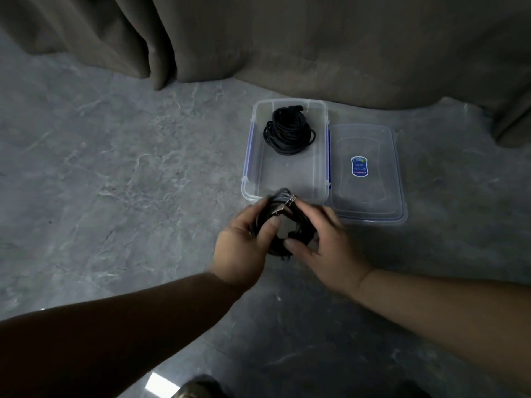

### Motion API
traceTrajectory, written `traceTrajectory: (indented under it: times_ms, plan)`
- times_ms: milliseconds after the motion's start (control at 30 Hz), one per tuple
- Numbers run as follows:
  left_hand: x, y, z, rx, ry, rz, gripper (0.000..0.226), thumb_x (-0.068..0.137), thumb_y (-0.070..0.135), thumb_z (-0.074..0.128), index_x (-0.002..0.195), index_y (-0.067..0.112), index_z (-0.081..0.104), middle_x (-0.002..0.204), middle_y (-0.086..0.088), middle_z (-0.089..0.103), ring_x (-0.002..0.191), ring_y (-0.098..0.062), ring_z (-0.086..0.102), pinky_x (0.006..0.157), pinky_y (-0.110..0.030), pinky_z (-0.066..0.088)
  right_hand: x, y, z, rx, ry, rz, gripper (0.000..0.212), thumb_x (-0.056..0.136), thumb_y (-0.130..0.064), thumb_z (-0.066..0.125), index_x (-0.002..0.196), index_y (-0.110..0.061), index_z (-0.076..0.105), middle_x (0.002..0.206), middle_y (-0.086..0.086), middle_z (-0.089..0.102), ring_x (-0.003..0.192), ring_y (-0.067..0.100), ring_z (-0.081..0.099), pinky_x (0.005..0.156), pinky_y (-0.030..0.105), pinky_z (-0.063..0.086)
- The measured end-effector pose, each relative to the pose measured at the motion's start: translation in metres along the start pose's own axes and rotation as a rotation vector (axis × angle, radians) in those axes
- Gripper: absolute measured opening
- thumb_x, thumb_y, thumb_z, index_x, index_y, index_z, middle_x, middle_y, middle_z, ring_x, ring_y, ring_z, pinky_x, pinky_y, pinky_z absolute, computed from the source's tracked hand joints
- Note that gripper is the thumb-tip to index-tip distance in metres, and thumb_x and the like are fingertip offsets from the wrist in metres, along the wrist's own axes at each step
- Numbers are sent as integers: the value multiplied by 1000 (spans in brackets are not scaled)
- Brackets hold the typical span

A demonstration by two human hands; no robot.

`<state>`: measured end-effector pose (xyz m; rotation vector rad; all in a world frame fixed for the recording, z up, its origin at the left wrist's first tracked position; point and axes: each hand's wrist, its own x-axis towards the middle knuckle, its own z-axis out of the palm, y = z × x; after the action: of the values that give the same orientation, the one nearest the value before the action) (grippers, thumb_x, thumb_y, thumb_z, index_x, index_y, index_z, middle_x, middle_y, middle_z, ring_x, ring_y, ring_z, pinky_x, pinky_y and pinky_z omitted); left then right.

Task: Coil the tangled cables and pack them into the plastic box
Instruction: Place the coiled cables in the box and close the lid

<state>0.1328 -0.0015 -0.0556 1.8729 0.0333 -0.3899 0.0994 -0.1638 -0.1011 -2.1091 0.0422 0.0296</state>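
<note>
- a coiled bundle of dark braided cable (283,216) is held between both hands, just in front of the near wall of the box and low over the floor.
- the left hand (244,242) is curled round the left side of the bundle, with its thumb laid across the front of the coil.
- the right hand (321,242) is wrapped round the right side of the same bundle, its thumb pressed at the lower edge and its fingers bent over the far side; the fingertips are blurred.
- metallic plug ends (284,209) are seen at the top of the held bundle, between the two hands.
- a clear rectangular plastic box with blue side clips (321,156) is set open on the grey marbled floor (115,168).
- a second coil of black cable (288,130) is lying inside the box, in its far half.
- a clear plastic lid with a blue label (370,196) is laid flat, touching the right side of the box.
- a brown-grey curtain (258,38) is hung behind the box, reaching the floor.
</note>
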Motion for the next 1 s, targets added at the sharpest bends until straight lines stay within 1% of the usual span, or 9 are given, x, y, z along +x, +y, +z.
traceTrajectory:
  times_ms: [200, 300, 433, 533, 633, 700, 800, 867, 1000]
  plan:
    - [58, 34, -1, -23, -7, 29, 50, 90, 27, 66, 138, 24, 51, 116, -3, 69, 109, -13, 65, 101, -33, 49, 61, -18, -29, -96, 99, 46, 72, 85, -38, 68, 148, -29, 34, 138, 1, 42, 129, 16, 44, 106, 23, 32]
    - [89, 42, 9, -54, -53, -15, 53, 96, 14, 58, 145, 18, 40, 118, 5, 62, 111, -11, 61, 101, -28, 47, 90, -16, -48, -198, 32, 104, 73, 88, -42, 64, 150, -31, 28, 146, 1, 38, 135, 19, 38, 106, 26, 32]
    - [119, 31, 25, -80, -68, -181, 47, 99, 6, 48, 143, 18, 39, 128, -1, 56, 116, -21, 56, 103, -37, 44, 116, -6, -53, -353, -96, 198, 72, 89, -44, 61, 151, -26, 28, 149, 7, 39, 134, 25, 40, 107, 30, 35]
    - [129, 19, 28, 0, -57, -242, 26, 96, 5, 46, 117, 20, 51, 110, -8, 65, 96, -26, 63, 85, -36, 50, 128, -6, -45, -496, -212, 179, 72, 94, -43, 56, 152, -17, 22, 152, 11, 35, 137, 28, 36, 109, 32, 32]
    - [135, 16, 26, 0, -61, -262, 32, 94, 3, 47, 125, 7, 54, 83, -5, 62, 65, -16, 56, 54, -20, 44, 135, -2, -36, -621, -298, 192, 72, 96, -46, 48, 153, -14, 17, 153, 11, 32, 139, 28, 32, 114, 40, 23]
    - [138, 19, 25, -32, -70, -292, 22, 93, 0, 50, 112, 8, 58, 77, -3, 59, 61, -13, 53, 44, -14, 41, 138, 3, -32, -720, -337, 216, 71, 97, -50, 42, 153, -15, 15, 153, 8, 32, 140, 26, 32, 117, 54, 11]
    - [147, 21, 27, -83, -89, -377, 19, 93, 0, 53, 91, 19, 54, 81, -4, 61, 69, -16, 57, 49, -17, 43, 142, 10, -27, -808, -362, 207, 71, 97, -52, 39, 152, -14, 16, 152, 7, 34, 138, 25, 35, 115, 60, 3]
    - [152, 20, 26, -78, -107, -398, 19, 95, 2, 50, 110, 8, 59, 92, -11, 63, 78, -21, 59, 57, -24, 43, 144, 11, -24, -836, -365, 201, 71, 97, -52, 39, 152, -12, 17, 149, 8, 37, 136, 27, 37, 114, 60, 2]
    - [157, 17, 26, -13, -176, -415, 50, 99, 8, 48, 146, 4, 34, 138, -19, 51, 115, -30, 55, 71, -29, 46, 145, 13, -21, -838, -360, 211, 74, 97, -54, 37, 152, -11, 14, 152, 8, 33, 137, 28, 35, 115, 58, 3]
